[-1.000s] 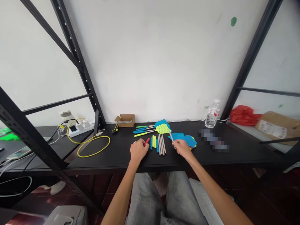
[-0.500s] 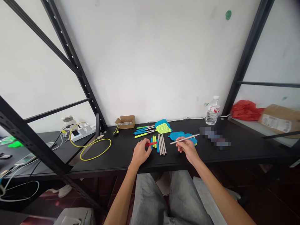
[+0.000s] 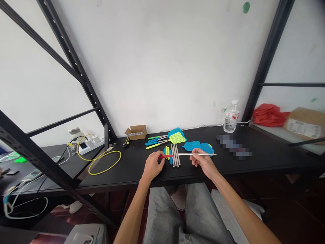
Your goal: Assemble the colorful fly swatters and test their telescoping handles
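Observation:
My left hand [image 3: 154, 164] is closed on a red handle [image 3: 166, 156], which points right across blue and yellow handles [image 3: 168, 152] lying on the table. In my right hand [image 3: 202, 159] is a thin silver metal rod [image 3: 185, 154], held level between thumb and fingers. Its left end is close to the red handle's tip, over the upright row; I cannot tell whether they touch. Several silver rods [image 3: 175, 156] lie side by side beneath. Blue fly swatter heads [image 3: 193, 146] rest just behind my right hand. Assembled fly swatters, one with a yellow head [image 3: 177, 137], lie farther back.
Behind on the black table [image 3: 137, 169] stand a small open cardboard box [image 3: 137, 132] and a water bottle [image 3: 231, 117]. A yellow cable [image 3: 104, 166] and a white power strip [image 3: 91, 145] are at left. Black shelf posts [image 3: 269, 61] rise on both sides.
My right hand has brought the silver rod down from a slant to level, its left end nearer the red handle. The red handle has shifted slightly right.

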Motion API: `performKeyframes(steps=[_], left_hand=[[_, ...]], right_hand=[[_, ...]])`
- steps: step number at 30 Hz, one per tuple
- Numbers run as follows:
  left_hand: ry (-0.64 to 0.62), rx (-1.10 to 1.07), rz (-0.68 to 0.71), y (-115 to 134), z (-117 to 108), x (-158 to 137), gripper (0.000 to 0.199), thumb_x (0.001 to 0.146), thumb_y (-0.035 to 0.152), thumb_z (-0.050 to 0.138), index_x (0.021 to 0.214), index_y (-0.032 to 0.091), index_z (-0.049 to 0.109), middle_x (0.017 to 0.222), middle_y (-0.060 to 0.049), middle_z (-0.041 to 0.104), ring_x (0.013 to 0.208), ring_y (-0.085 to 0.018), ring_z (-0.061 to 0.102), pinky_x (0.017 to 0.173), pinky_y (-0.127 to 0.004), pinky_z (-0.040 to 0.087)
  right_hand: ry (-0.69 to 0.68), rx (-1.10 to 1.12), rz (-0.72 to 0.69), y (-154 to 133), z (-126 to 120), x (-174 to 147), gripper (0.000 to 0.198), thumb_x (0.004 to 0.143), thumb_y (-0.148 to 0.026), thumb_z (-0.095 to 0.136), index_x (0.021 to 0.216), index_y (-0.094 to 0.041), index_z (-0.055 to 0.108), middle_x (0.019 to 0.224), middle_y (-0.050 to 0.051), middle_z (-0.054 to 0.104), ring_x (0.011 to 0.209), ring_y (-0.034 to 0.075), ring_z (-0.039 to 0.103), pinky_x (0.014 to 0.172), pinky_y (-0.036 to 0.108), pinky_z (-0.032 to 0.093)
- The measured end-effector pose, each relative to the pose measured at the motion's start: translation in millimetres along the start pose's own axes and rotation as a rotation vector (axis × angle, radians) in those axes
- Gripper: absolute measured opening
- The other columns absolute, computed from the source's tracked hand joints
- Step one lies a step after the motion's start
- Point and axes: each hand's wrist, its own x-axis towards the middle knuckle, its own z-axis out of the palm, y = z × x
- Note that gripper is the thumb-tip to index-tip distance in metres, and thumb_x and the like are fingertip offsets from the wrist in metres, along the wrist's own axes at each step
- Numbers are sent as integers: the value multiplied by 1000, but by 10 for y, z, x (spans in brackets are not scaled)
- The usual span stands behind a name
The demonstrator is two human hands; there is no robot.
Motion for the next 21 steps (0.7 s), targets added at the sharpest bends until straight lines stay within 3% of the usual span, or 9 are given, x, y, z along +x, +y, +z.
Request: performKeyframes(steps=[4, 10, 21], left_hand=[[0, -15, 15, -4, -1, 3, 12, 87, 22, 52, 99, 24, 56, 94, -4, 65, 87, -21, 60, 78, -32, 45], [10, -26, 27, 5, -10, 8, 13, 87, 21, 52, 98, 24, 57, 95, -3, 66, 88, -21, 60, 78, -32, 45], [-2, -73, 29, 15, -16, 5, 14, 90, 24, 49, 102, 24, 57, 99, -4, 66, 92, -21, 60, 82, -33, 46]], right_hand=[[-13, -40, -14, -5, 0, 1, 22, 79, -39, 72, 90, -20, 67, 77, 3, 66, 59, 12, 54, 51, 25, 37], [-15, -7, 24, -7, -16, 8, 31, 85, -43, 61, 99, -18, 73, 91, 11, 73, 65, 16, 60, 53, 28, 39], [-48, -70, -3, -5, -7, -4, 24, 85, -42, 63, 93, -19, 63, 89, 10, 74, 64, 16, 60, 55, 28, 39]])
